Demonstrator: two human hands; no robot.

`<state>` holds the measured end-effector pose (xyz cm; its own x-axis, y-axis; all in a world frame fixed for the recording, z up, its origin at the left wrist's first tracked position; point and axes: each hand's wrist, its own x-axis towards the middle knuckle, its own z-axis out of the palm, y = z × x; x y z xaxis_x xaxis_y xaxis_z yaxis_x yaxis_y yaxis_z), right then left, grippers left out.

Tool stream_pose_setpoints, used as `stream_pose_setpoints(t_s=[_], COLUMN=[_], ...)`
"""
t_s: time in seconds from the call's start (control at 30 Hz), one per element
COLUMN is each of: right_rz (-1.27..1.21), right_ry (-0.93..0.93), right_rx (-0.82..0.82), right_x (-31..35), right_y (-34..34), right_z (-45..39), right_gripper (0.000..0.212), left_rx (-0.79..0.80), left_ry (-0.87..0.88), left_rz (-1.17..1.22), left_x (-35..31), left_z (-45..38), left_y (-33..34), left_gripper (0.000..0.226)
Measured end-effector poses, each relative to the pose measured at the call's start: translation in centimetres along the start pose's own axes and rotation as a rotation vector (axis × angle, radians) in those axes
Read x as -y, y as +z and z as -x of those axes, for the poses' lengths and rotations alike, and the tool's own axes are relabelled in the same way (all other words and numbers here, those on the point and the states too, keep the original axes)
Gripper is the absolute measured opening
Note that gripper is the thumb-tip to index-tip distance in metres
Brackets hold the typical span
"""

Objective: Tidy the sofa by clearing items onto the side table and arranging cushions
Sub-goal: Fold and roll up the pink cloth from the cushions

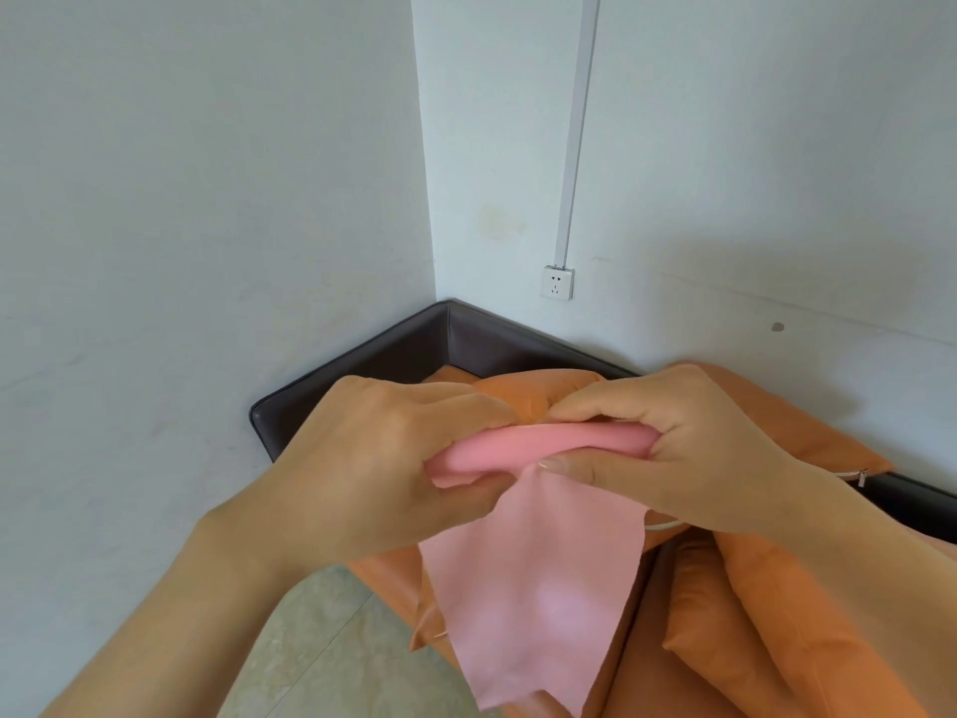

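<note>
- Pale walls meet in a corner behind a dark-framed sofa (pixel 362 355) with orange upholstery.
- Held up over that sofa is a pink cloth (pixel 533 572): its upper edge is bunched into a thick roll, and the rest hangs down in a loose flap.
- It looks thin, limp and very light, so it should fold or crumple freely; nothing about it seems fragile or slippery.
- Left hand (pixel 383 448) curls around the roll's left end; right hand (pixel 668 448) pinches its right end, thumb underneath.
- Best hold, I judge, is the rolled edge, gathering the flap so it does not trail.
- Orange cushions (pixel 777 614) slump to the right, one showing a zip pull (pixel 862 478).
- A wall socket (pixel 557 282) sits above.
</note>
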<state>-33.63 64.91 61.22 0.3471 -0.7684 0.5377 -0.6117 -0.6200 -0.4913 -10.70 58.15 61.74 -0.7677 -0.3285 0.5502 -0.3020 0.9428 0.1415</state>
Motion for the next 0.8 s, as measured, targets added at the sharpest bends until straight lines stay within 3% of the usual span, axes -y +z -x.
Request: stream_pose_setpoints(t_s=[0.17,0.3,0.4,0.57,0.73,0.8], right_rz=[0.199,0.471,0.377,0.127,0.268,0.377], right_ry=[-0.109,-0.292,-0.244,-0.036,-0.18,-0.244], right_rx=[-0.142,-0.298,-0.275,-0.153,-0.19,-0.217], right_x=[-0.21,-0.68,-0.82,-0.4,-0.44,-0.58], right_y=[0.45,0.94,0.88,0.54,0.7,0.93], right_z=[-0.09,-0.15,-0.06,0.11,0.17,0.12], right_gripper=[0.043,0.037,0.028,0.022,0.046,0.044], left_rx=[-0.025,0.004,0.014,-0.052,-0.085,-0.065], left_ry=[-0.044,-0.099,-0.104,-0.007,-0.066,-0.093], left_rz=[0.119,0.221,0.192,-0.054,0.18,0.223], left_x=[0.14,-0.09,-0.07,-0.1,-0.27,-0.33], left_z=[-0.2,-0.31,-0.27,-0.26,-0.25,-0.24], left_y=[-0.05,-0.18,-0.25,-0.1,-0.3,-0.46], left_gripper=[0.021,0.019,0.019,0.022,0.022,0.021])
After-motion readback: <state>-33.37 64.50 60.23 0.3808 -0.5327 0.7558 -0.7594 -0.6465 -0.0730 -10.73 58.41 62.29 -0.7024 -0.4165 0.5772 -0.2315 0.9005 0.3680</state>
